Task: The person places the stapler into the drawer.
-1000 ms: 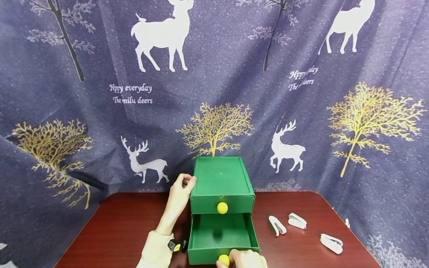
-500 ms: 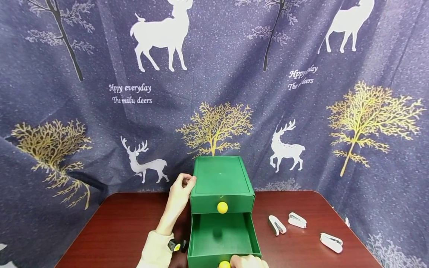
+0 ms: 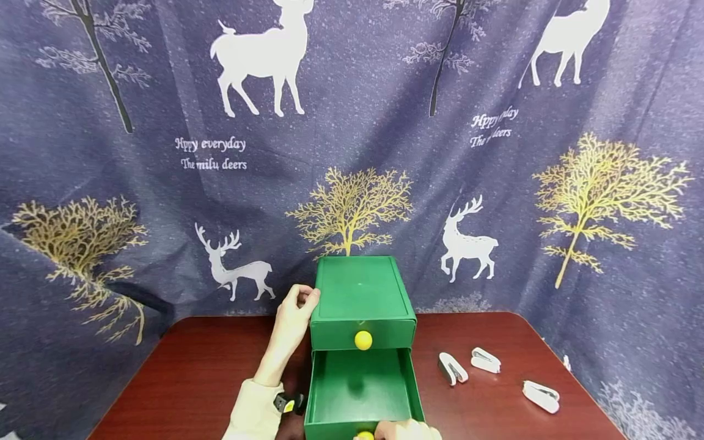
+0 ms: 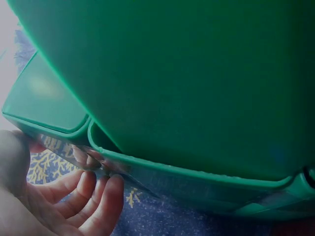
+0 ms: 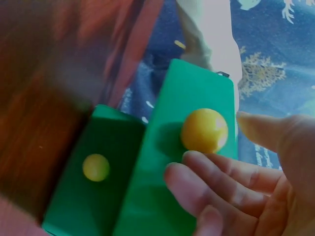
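Observation:
A green two-drawer cabinet (image 3: pixel 360 287) stands in the middle of the table with its lower drawer (image 3: pixel 360 391) pulled out and its upper drawer closed. The upper drawer has a round yellow knob (image 3: pixel 363 340). My right hand (image 3: pixel 408 430), partly cut off at the frame's bottom, holds the lower drawer's yellow knob (image 5: pixel 204 131); in the right wrist view the fingers bend in at the knob with the thumb on its other side. My left hand (image 3: pixel 294 313) rests its fingertips on the cabinet's left side near the back, seen close up in the left wrist view.
Three white staplers (image 3: pixel 453 369), (image 3: pixel 486 360), (image 3: pixel 541 396) lie on the brown table (image 3: pixel 187 379) to the cabinet's right. A dark blue cloth (image 3: pixel 352 134) with deer and trees hangs behind. A small black device is on my left sleeve (image 3: pixel 254 406).
The lower drawer has slid further out toward me, with my right hand on its knob. My left hand stays against the cabinet's side. The head view has shifted slightly.

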